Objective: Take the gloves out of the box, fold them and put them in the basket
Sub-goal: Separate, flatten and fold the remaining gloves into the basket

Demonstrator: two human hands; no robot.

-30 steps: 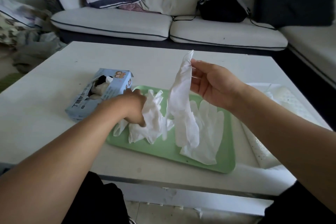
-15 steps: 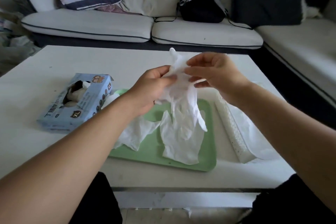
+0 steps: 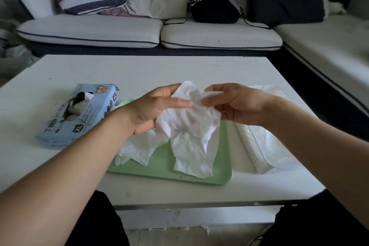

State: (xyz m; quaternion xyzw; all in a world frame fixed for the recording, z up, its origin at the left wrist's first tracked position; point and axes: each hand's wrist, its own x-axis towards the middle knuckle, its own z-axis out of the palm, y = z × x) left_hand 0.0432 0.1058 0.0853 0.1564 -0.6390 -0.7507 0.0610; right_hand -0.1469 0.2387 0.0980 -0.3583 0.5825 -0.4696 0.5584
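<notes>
Above the green tray (image 3: 223, 170) on the white worktop (image 3: 139, 72), your left hand (image 3: 153, 108) and right hand (image 3: 235, 104) both pinch the top edge of one white glove (image 3: 189, 122), which hangs with its lower end on the tray. A second glove (image 3: 137, 150) lies crumpled on the tray's left side. To your left sits the blue glove box (image 3: 79, 114); the white basket (image 3: 253, 146) lies just right of the tray.
</notes>
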